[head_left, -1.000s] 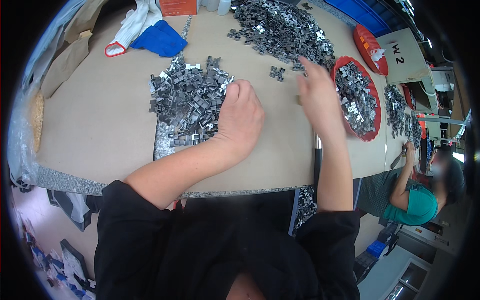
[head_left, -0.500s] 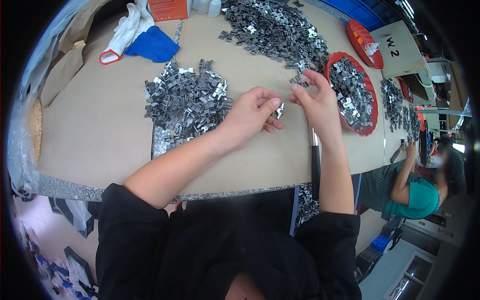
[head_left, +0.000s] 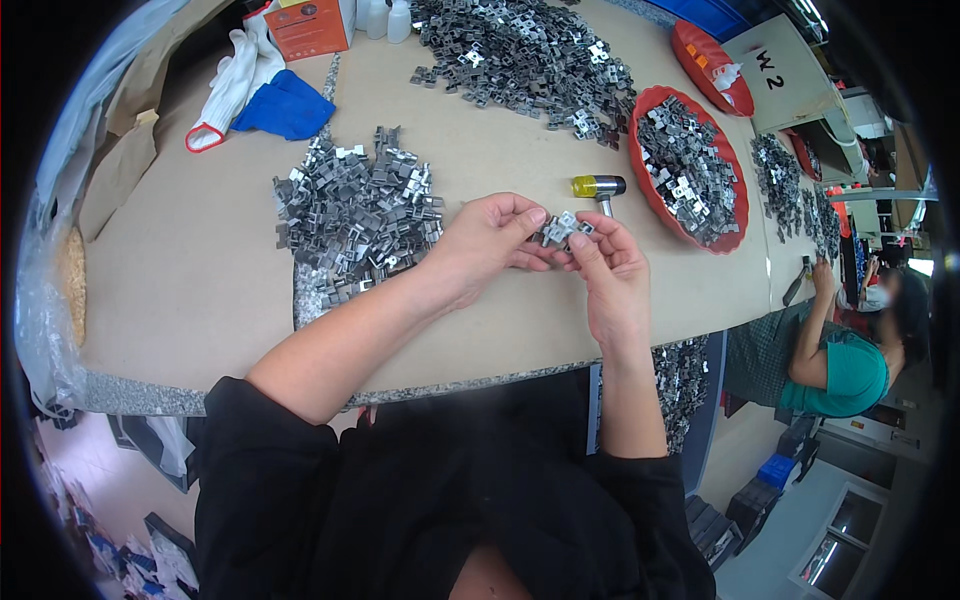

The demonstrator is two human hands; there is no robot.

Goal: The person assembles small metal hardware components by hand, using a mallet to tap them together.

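Over the middle of the table, my left hand (head_left: 490, 248) and my right hand (head_left: 614, 275) are close together, fingertips pinched. Between them are small shiny bent-metal clips (head_left: 562, 229), pressed together or touching; the fingers partly cover them, and how they join cannot be made out. To the left of my hands lies a pile of loose grey metal clips (head_left: 360, 215). Just beyond my right hand rests a mallet with a yellow and black head (head_left: 598, 186), its handle mostly hidden behind that hand. A red scalloped basin (head_left: 741, 170) full of similar metal pieces stands to the right.
A larger heap of metal pieces (head_left: 520, 60) spreads across the far side. White gloves (head_left: 232, 85), a blue cloth (head_left: 285, 106) and an orange box (head_left: 308, 30) lie at far left. Another red basin (head_left: 735, 98) stands at far right. A co-worker in a green shirt (head_left: 855, 370) sits to the right.
My right hand has moved left and down from beside the basin, bringing its metal piece to the one in my left hand. The mallet's head has come into view.
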